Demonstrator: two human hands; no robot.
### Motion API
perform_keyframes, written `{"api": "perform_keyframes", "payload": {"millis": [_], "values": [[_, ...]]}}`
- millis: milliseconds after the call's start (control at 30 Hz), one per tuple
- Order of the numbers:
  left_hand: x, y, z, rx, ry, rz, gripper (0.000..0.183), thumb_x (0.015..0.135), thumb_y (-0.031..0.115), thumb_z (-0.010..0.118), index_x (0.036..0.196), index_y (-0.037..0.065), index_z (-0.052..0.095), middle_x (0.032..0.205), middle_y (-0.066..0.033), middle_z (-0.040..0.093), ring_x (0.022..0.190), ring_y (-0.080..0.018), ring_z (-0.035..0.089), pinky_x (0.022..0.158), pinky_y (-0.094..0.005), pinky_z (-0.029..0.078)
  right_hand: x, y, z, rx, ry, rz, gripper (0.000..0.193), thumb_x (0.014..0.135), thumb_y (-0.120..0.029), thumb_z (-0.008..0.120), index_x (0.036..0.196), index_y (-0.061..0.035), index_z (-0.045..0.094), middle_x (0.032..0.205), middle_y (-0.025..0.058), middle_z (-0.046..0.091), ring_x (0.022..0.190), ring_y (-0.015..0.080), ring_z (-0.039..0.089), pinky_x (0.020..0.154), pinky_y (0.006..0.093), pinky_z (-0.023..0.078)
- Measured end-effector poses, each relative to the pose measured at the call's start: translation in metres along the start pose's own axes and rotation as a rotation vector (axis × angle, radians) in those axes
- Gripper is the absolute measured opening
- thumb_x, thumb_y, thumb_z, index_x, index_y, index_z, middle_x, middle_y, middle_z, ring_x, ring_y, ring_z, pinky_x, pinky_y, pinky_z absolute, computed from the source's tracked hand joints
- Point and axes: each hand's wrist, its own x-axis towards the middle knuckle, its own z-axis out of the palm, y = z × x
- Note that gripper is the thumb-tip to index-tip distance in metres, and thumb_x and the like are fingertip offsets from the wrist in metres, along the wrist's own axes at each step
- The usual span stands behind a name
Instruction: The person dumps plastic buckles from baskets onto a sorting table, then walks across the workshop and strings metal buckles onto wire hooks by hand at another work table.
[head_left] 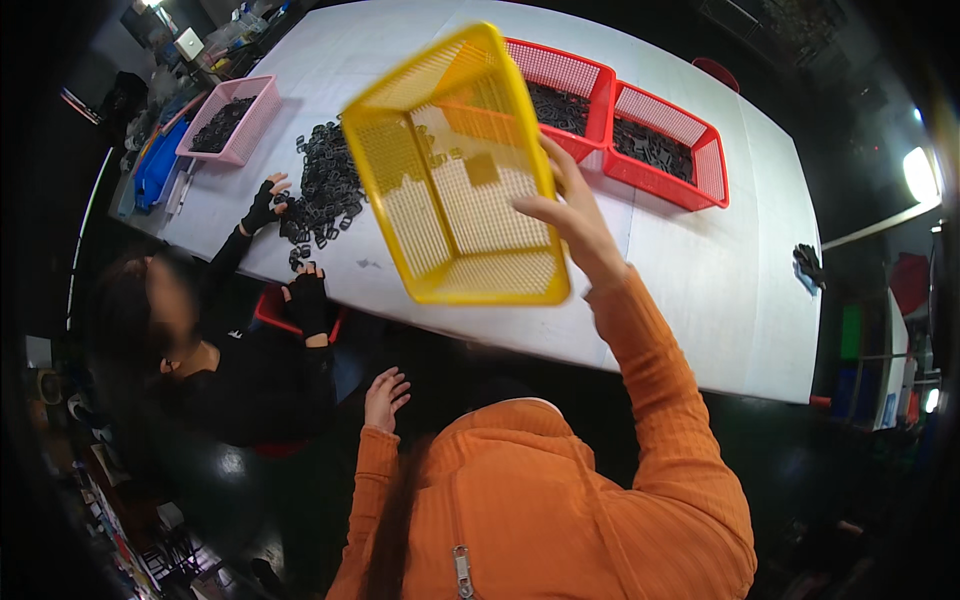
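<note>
My right hand (570, 215) grips the rim of an empty yellow mesh basket (455, 180) and holds it tilted in the air above the white table (700, 290). My left hand (385, 397) hangs low below the table's near edge, fingers spread, holding nothing. Both my sleeves are orange.
A person in black with fingerless gloves (265, 205) sits at the left, hands at a heap of small black parts (325, 185). Two red baskets (665, 145) with black parts stand at the back. A pink basket (228, 118) stands far left. A black glove (808, 265) lies at the right edge.
</note>
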Motion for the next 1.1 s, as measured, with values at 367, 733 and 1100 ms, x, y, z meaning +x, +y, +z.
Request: {"api": "perform_keyframes", "payload": {"millis": [367,733,1100], "values": [[-0.057,-0.114,0.010,0.428,-0.214,-0.266,0.028,0.088,0.017,0.043,0.113,0.007,0.051,0.104,-0.0071,0.056,0.091,-0.0176,0.055,0.075,-0.0321,0.047,-0.404,0.030,-0.094,0.861,0.824,0.413,0.046,0.078,-0.016,0.053,0.120,-0.0010,0.041,0.116,0.0142,0.050,0.103,0.0285,0.051,0.087,0.0394,0.044],[-0.104,-0.230,0.224,1.059,-0.606,-0.052,0.029,0.079,0.017,0.046,0.105,0.011,0.057,0.089,-0.0018,0.060,0.067,-0.0114,0.057,0.055,-0.0285,0.047,-0.680,-0.060,-0.108,0.123,1.281,0.454,0.057,0.081,-0.037,0.046,0.129,-0.0112,0.031,0.124,0.0113,0.040,0.110,0.0239,0.044,0.088,0.0404,0.042],[-0.283,-0.318,0.325,0.763,-0.785,0.202,0.049,0.083,0.016,0.050,0.129,0.009,0.037,0.092,-0.0073,0.058,0.076,-0.0134,0.060,0.059,-0.0245,0.048,-0.829,-0.032,-0.262,0.538,1.153,0.605,0.058,0.079,-0.035,0.049,0.128,-0.0089,0.031,0.121,0.0119,0.043,0.108,0.0250,0.046,0.087,0.0406,0.044]]}}
